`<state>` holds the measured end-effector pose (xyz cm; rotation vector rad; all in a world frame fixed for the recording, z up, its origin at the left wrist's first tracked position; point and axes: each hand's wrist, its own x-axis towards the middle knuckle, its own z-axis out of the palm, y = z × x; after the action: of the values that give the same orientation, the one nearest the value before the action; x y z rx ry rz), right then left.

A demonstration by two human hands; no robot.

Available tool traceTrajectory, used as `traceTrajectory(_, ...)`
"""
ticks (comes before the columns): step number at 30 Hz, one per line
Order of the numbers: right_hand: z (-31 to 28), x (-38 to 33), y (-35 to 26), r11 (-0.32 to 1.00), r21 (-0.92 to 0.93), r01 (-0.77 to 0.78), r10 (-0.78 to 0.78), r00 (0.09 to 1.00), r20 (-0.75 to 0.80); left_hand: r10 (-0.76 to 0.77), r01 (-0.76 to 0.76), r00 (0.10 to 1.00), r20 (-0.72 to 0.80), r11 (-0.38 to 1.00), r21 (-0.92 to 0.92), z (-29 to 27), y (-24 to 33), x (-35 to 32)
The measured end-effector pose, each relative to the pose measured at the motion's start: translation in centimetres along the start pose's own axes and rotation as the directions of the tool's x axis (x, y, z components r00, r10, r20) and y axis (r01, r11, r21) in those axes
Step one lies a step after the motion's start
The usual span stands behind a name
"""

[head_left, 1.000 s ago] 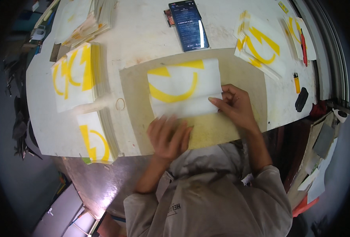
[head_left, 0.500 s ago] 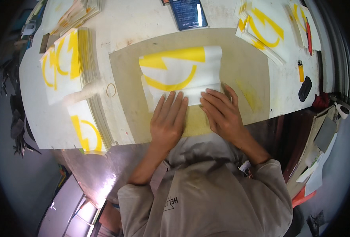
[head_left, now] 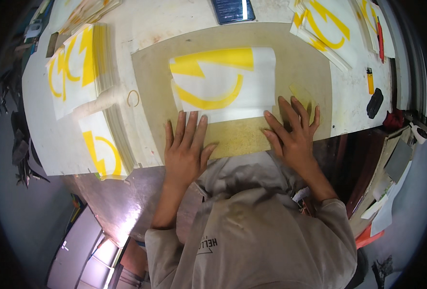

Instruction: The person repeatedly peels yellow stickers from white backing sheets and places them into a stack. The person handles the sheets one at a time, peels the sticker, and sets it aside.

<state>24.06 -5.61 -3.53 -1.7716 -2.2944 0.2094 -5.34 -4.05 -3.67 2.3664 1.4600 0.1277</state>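
Observation:
A white sheet with yellow printed shapes (head_left: pixel 218 79) lies folded on the brownish mat (head_left: pixel 300 62) in front of me. It looks like paper or thin plastic; I cannot tell which. At its near left corner rests my left hand (head_left: pixel 185 144), palm down, fingertips touching the lower edge and thumb spread out. My right hand (head_left: pixel 293 130) lies flat by the near right corner, its fingers spread; one fingertip meets the sheet's edge and the others are on the mat. Neither hand holds anything.
Stacks of similar yellow-and-white sheets stand at the left (head_left: pixel 85 62), near left (head_left: pixel 108 144) and far right (head_left: pixel 321 29). A phone (head_left: pixel 232 10) lies at the back. On the right are a red pen (head_left: pixel 380 38), a yellow lighter (head_left: pixel 370 81) and a black object (head_left: pixel 374 103). A rubber band (head_left: pixel 133 98) sits left of the mat.
My hands have moved apart along the sheet's near edge, left hand to the left and right hand to the right, with fingers spreading. The sheet now lies flatter, its creases smoothed.

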Motion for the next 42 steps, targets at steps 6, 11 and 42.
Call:
traceTrajectory(6,0.7,0.0,-2.8,0.957,0.265,0.113,-0.065,0.981,-0.184,-0.090,0.087,0.994,-0.063,0.995,-0.048,0.3,1.7,0.1)
traceTrajectory(11,1.6,7.4,-6.0,0.858,0.357,0.369,-0.364,0.928,-0.083,-0.109,0.101,0.989,-0.098,0.992,-0.082,1.1,2.0,0.1)
traceTrajectory(42,0.2,12.0,1.5,0.993,-0.004,0.121,-0.121,0.992,-0.029,0.021,-0.028,0.995,0.098,0.997,0.065,-5.0,-4.3,10.6)
